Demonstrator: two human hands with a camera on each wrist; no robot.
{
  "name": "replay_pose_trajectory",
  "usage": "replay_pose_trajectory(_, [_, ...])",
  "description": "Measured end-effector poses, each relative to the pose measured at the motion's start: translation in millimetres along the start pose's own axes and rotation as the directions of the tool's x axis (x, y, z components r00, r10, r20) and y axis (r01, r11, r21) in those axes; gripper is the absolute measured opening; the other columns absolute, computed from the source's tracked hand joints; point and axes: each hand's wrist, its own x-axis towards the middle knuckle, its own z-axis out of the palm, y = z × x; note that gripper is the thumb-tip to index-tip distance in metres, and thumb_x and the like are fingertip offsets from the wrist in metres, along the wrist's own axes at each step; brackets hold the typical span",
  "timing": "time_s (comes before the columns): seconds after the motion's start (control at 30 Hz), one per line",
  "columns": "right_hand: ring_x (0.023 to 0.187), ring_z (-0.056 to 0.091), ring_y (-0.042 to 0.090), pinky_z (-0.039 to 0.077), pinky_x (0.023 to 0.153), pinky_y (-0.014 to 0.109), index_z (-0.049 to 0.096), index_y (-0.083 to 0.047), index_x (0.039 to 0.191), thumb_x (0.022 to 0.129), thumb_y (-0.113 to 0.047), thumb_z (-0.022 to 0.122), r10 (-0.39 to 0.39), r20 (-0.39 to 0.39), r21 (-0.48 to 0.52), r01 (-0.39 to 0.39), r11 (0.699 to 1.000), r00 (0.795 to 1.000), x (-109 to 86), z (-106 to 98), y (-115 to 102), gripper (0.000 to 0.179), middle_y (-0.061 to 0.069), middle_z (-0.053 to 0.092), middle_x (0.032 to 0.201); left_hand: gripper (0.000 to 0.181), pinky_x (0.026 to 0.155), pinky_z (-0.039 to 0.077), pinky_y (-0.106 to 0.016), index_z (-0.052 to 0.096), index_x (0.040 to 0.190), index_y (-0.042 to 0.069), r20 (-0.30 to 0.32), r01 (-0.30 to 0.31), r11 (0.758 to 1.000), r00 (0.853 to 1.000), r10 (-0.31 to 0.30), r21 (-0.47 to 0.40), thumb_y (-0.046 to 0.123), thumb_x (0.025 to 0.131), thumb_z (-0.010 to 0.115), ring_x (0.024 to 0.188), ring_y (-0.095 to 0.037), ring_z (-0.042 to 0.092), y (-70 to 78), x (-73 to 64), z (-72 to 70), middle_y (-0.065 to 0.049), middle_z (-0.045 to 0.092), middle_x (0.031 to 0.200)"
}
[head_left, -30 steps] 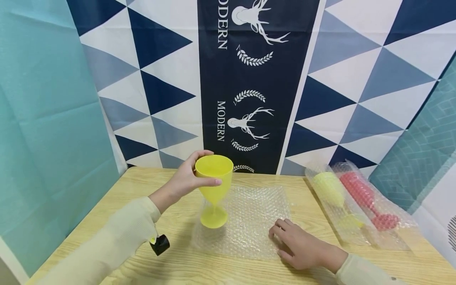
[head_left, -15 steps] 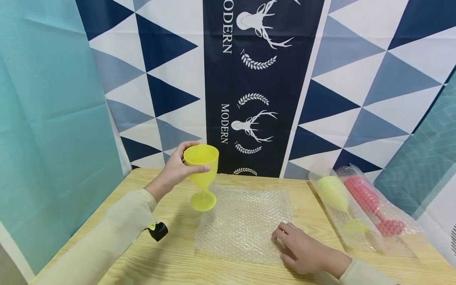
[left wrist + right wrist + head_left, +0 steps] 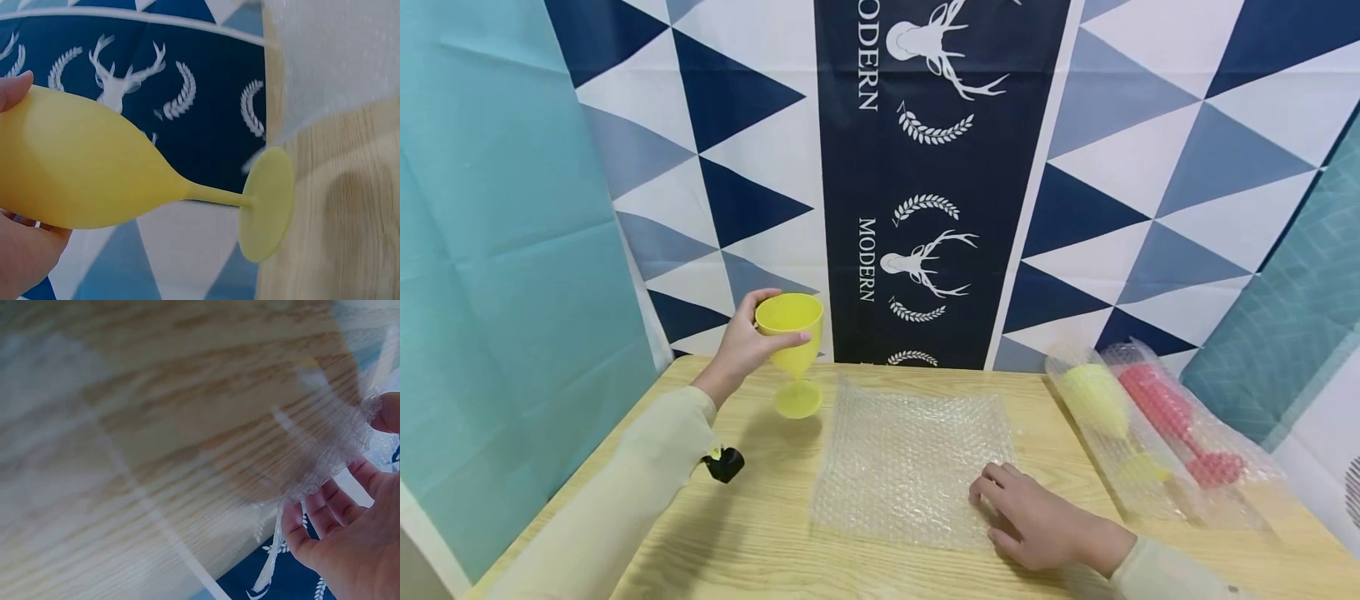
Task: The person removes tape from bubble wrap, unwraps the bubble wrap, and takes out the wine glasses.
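My left hand point(image 3: 752, 337) grips the bowl of a yellow plastic goblet point(image 3: 796, 354), thumb across its near side. Upright, the goblet hangs a little above the table, left of a sheet of bubble wrap point(image 3: 917, 467). In the left wrist view its stem and round foot point(image 3: 269, 203) are free, with its shadow on the wood. My right hand point(image 3: 1037, 521) rests on the right edge of the bubble wrap with relaxed, slightly bent fingers. In the right wrist view those fingers point(image 3: 322, 512) touch the wrap's edge.
At the table's right side lie a yellow goblet point(image 3: 1097, 404) and a red goblet point(image 3: 1157, 408), each inside bubble wrap. A patterned cloth point(image 3: 917, 167) hangs behind the wooden table point(image 3: 760, 533). A black device point(image 3: 724, 464) hangs at the left wrist.
My left hand has carried the yellow goblet leftward and farther back, from over the bubble wrap to beside it. The right hand stays on the sheet's edge.
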Motion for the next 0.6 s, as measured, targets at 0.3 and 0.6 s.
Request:
replay_pose_trajectory(0.3, [0.084,0.033,0.002,0.033,0.070,0.017,0.054,-0.018,0.106,0.073,-0.016,0.072,-0.003,-0.003,-0.017,0.003,1.000,1.000,1.2,-1,4,0.038,-0.010,0.044,0.095,0.087,0.113,0.040,-0.043,0.024,0.147,0.011,-0.099,0.086,0.996,0.991,-0.085,0.003,0.018,0.079,0.077,0.131,-0.032,0.043,-22.4,18.3,-15.3,-0.015,0.037,0.147])
replay_pose_trajectory(0.6, [0.084,0.033,0.001,0.032,0.069,0.016,0.054,-0.017,0.106,0.074,-0.016,0.072,-0.005,0.003,-0.002,0.006,1.000,1.000,2.5,-1,-1,0.037,-0.009,0.044,0.095,0.089,0.114,0.038,-0.042,0.023,0.148,0.010,-0.169,0.124,0.992,0.978,-0.122,0.003,0.021,0.079,0.078,0.133,-0.031,0.041,-46.9,28.9,-28.1,-0.015,0.034,0.149])
